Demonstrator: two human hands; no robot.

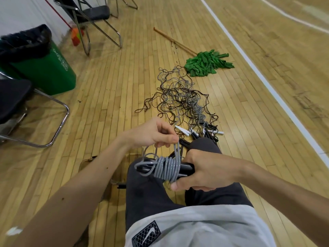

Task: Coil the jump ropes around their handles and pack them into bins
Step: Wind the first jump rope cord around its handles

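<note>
Grey rope (166,168) is wound in tight turns round the black handles (187,169), over the person's lap. The right hand (208,172) is clenched round the handles' end; the left hand (153,133) pinches the loose rope just above the coil. Past the knees a tangled pile (183,100) of ropes lies on the floor (110,90), its far edge at a green mop (206,63). Bare boards run between the pile and a green bin (44,72) at left; a white line (258,73) borders the right

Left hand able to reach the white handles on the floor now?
Likely not yet: the left hand pinches the grey rope wound on the black handles. The white handles lie uncovered on the floor just beyond it; path looks free.
</note>
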